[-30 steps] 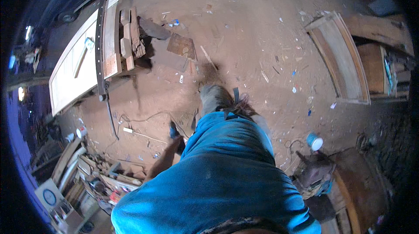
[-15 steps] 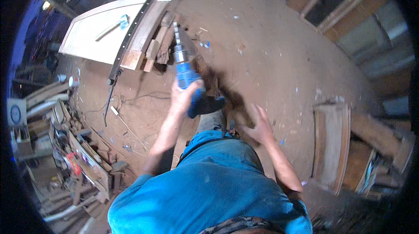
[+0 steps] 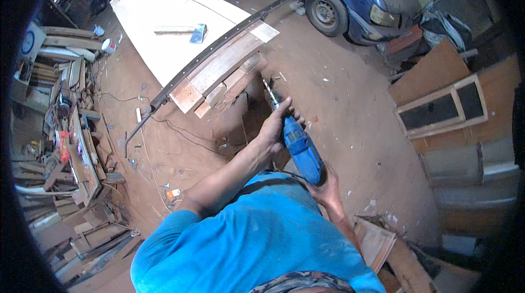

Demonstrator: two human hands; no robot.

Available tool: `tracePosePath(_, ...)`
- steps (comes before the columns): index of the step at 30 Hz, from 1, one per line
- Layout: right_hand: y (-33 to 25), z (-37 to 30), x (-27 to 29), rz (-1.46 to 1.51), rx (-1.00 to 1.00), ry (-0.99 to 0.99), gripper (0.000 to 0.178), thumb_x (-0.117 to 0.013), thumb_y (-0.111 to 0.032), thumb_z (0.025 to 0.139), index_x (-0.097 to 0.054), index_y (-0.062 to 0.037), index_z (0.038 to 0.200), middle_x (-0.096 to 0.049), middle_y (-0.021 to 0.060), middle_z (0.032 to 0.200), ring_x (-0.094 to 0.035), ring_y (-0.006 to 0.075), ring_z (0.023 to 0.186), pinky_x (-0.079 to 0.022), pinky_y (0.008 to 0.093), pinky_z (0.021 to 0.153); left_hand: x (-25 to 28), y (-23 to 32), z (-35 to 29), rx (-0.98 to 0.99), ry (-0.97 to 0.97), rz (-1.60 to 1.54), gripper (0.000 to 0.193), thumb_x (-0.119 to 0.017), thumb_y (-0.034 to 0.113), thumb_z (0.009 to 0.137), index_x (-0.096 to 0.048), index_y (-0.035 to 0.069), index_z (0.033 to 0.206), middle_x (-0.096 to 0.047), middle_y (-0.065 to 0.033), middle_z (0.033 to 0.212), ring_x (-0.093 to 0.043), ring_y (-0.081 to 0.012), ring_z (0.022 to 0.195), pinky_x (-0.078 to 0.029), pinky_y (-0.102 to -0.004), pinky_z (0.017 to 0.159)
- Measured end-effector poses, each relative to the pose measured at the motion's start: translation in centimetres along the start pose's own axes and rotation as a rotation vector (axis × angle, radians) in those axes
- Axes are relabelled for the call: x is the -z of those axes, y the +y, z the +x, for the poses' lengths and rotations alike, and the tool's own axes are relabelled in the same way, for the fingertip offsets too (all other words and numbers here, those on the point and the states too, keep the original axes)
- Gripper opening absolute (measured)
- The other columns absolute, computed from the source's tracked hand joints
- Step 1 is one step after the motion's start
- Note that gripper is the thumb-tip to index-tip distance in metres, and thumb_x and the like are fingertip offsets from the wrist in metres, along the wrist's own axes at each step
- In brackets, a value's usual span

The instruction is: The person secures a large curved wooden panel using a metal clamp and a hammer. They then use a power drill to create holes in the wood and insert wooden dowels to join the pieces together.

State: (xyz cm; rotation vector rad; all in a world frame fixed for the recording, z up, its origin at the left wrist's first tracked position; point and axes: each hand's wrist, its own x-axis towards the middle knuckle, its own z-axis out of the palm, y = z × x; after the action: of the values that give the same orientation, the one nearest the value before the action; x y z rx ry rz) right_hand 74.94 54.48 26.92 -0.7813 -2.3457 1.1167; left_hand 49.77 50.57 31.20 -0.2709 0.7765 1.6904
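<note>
A blue power drill with a long bit is held before my body, its tip pointing away and slightly left. My left hand wraps the front of the drill around the chuck. At its rear end my right hand grips it, the fingers partly hidden by the tool. Beyond the bit lies a pale wooden panel, raised off the ground with wood pieces along its near edge. A long dark metal bar clamp runs across it. A hatchet-like tool with a wooden handle rests on the panel.
Scrap wood is piled along the left. A blue car stands at the far right. A framed wooden piece leans at the right, with boards near my right side. A cable trails over the dirt floor.
My right hand has come onto the rear of the drill, and my left hand has shifted to its front. The drill has moved right, and the view has turned, bringing more of the car in.
</note>
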Motion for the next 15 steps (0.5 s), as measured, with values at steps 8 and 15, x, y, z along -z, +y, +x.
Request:
tracePosePath(8,2.0,11.1,3.0,0.382,-0.244,-0.358,0.053,-0.090,-0.015,0.079,-0.067,-0.0014,0.125,-0.074,0.0116,0.115,-0.071,0.0220,0.104,-0.055,0.0382,0.095,-3.9,6.1,3.8,-0.150,-0.089,-0.218,0.027,-0.075,0.034,0.091,-0.059,0.013,0.095,-0.065,-0.0046,0.086,-0.070,-0.0227,0.082,-0.058,-0.0417,0.081)
tracePosePath(15,2.6,25.3,4.2,0.550,-0.227,-0.491,0.032,-0.083,-0.008,0.086,-0.071,-0.0024,0.115,-0.075,0.0085,0.103,-0.071,0.0186,0.099,-0.055,0.0369,0.092,-5.9,10.5,13.8,-0.277,-0.001,-0.343,0.024,-0.074,0.031,0.091,-0.058,0.014,0.097,-0.065,-0.0033,0.085,-0.070,-0.0221,0.083,-0.058,-0.0406,0.078)
